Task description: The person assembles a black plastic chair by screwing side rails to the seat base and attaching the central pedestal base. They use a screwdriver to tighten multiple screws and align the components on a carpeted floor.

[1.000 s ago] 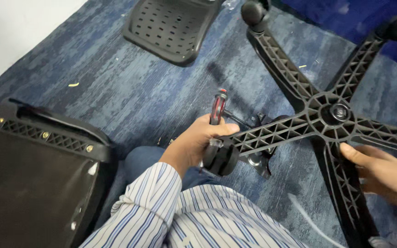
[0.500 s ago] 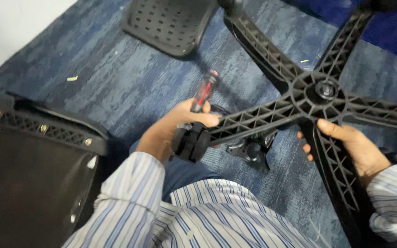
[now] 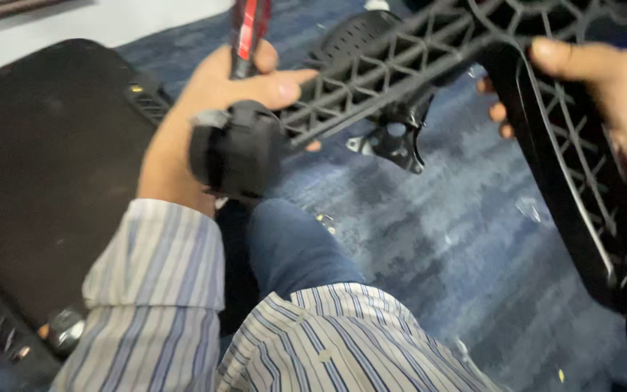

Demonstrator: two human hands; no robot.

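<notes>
**Chair base pulled in close over the lap**

The star base (image 3: 429,65) now sits much nearer than a second ago: then its hub and all its arms showed, spread over the blue carpet (image 3: 437,239); now only two ribbed arms fill the top of the view. The left hand (image 3: 234,80) has come up with it, fingers clenched around a red-and-black screwdriver (image 3: 248,29) while the thumb presses on the arm end, just above the black caster (image 3: 237,149). The right hand (image 3: 604,87) grips the other arm near the upper right edge of the view, fingers wrapped over its rim. That reads as the base being lifted and steadied so the caster end can be worked on. A small black bracket (image 3: 393,141) seems to lie on the carpet beneath, though blur makes this uncertain. The black seat (image 3: 45,181) lies at left.
</notes>
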